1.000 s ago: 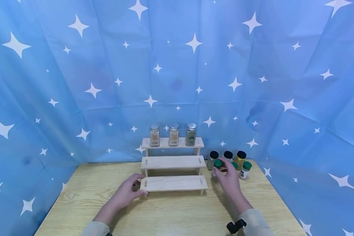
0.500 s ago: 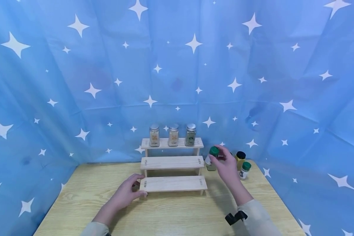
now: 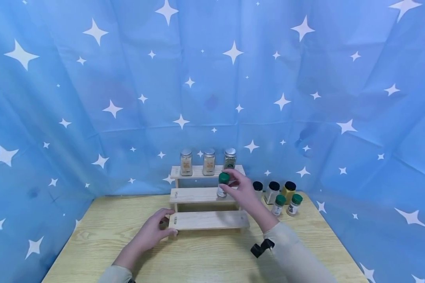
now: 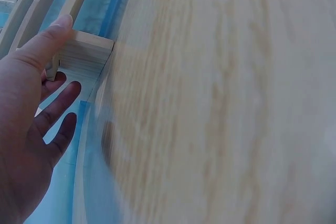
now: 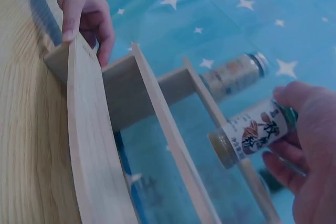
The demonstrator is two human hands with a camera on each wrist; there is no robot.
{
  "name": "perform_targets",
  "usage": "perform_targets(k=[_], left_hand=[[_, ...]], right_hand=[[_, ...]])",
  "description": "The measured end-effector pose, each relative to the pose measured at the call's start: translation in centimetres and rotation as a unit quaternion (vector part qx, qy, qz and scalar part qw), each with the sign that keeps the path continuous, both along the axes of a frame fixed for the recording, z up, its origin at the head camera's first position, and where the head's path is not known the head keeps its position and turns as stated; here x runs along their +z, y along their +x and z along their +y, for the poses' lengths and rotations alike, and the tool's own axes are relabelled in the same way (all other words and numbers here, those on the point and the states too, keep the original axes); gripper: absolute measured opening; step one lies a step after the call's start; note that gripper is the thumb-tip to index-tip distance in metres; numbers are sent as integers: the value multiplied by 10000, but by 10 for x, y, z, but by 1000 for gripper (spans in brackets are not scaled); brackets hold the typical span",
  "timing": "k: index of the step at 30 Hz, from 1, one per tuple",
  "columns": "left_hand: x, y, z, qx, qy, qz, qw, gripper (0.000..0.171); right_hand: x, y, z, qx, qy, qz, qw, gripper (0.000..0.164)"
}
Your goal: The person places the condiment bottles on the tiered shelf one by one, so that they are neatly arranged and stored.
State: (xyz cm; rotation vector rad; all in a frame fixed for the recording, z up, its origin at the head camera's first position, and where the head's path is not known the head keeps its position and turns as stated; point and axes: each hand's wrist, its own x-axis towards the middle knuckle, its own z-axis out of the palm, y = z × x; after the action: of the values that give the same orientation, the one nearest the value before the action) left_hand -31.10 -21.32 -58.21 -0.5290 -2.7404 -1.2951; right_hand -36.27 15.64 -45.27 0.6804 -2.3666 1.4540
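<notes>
A three-tier wooden display rack (image 3: 209, 221) stands on the table. My left hand (image 3: 151, 232) grips the left end of its lowest tier; in the left wrist view the thumb (image 4: 52, 38) lies against the tier's end and some fingers are spread. My right hand (image 3: 246, 194) holds a spice jar (image 3: 221, 191) by its green cap, over the right part of the middle tier. In the right wrist view this jar (image 5: 253, 134) has a white label with dark characters, and its base points toward the rack. Three silver-lidded jars (image 3: 209, 163) stand on the top tier, the right one partly hidden.
Right of the rack stand three black-lidded jars (image 3: 272, 193), one partly behind my right arm, and two green-capped jars (image 3: 294, 206) in front of them. A blue star-patterned curtain (image 3: 212, 78) hangs behind the wooden table (image 3: 198, 259).
My right hand has lifted the green-capped spice jar from the group at the right and carried it left to the middle tier. The left hand stays on the rack.
</notes>
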Motion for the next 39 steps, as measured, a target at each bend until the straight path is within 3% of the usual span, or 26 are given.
perform_targets(k=[15, 31, 39], left_hand=[[0, -1, 0, -22, -27, -51, 10000, 71], [1, -2, 1, 54, -59, -67, 9999, 71], [0, -3, 1, 36, -66, -83, 9999, 71]], right_hand=[[0, -21, -66, 692, -95, -308, 9971, 44], [-4, -19, -105, 979, -174, -439, 9941, 43], [-3, -20, -116, 932, -60, -586, 9939, 44]])
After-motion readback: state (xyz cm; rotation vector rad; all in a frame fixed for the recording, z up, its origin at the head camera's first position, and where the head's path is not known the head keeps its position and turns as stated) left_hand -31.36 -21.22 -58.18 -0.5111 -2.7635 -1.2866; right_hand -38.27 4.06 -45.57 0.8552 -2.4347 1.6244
